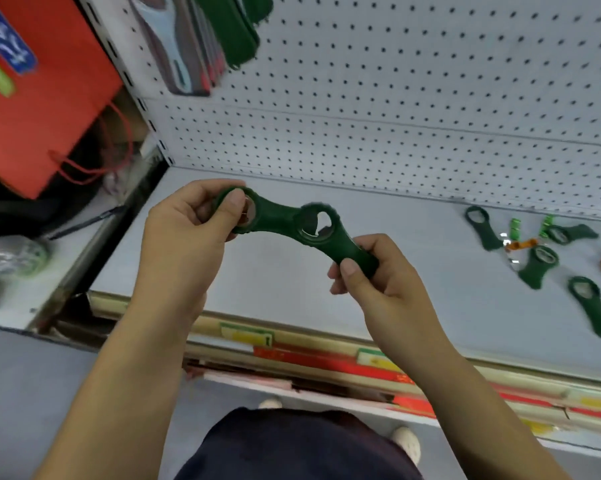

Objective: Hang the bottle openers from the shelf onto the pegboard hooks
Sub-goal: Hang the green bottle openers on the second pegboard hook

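Holding two openers, L hand [188, 220] pinching one's ring [274, 213], R hand [371, 271] clamping other's handle [330, 233], I'd guess to line holes up for hook [216, 39] at 11 o'clock.

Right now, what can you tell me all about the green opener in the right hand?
The opener is dark green and looks like plastic. It has a round, bumpy-edged head with a hole showing a shiny metal lip, and a handle that widens at the end. It is held in the air over the shelf, tilted, head up and to the left. The right hand pinches its handle. Its head meets a second opener held by the left hand.
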### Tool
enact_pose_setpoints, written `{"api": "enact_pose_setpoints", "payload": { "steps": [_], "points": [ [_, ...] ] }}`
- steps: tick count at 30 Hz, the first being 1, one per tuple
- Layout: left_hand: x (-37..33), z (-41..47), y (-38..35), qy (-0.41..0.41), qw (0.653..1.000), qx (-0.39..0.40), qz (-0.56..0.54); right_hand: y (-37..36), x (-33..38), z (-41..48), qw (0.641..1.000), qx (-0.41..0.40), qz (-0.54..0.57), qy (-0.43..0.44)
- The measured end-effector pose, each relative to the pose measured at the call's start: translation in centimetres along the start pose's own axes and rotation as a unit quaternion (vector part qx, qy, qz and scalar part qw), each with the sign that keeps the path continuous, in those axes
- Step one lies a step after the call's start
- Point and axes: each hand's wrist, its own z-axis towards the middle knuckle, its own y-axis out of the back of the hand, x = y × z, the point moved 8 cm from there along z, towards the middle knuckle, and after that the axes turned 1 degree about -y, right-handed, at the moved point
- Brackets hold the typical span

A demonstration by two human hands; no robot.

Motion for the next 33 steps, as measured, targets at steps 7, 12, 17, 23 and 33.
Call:
{"api": "enact_pose_setpoints", "payload": {
  "steps": [7, 12, 17, 23, 33],
  "points": [
    [-4.7, 3.3, 3.7, -0.087, 0.996, 0.031, 0.004, -5.4, 5.0, 0.9, 0.998, -0.031, 0.006, 0.053],
    [-6.7, 4.3, 4.6, -0.115, 0.992, 0.041, -0.02, -5.9, 9.3, 0.9, 0.991, -0.079, 0.004, 0.107],
    [-7.8, 4.5, 5.5, -0.128, 0.989, 0.027, -0.069, -5.8, 14.8, 1.0, 0.978, -0.093, -0.005, 0.184],
    [-9.1, 5.4, 6.5, -0.146, 0.984, 0.035, -0.093, -6.3, 17.7, 2.0, 0.966, -0.129, 0.007, 0.225],
    [-8.9, 5.7, 7.2, -0.143, 0.983, 0.045, -0.101, -6.8, 18.7, 3.5, 0.966, -0.148, -0.016, 0.21]
  ]
}}
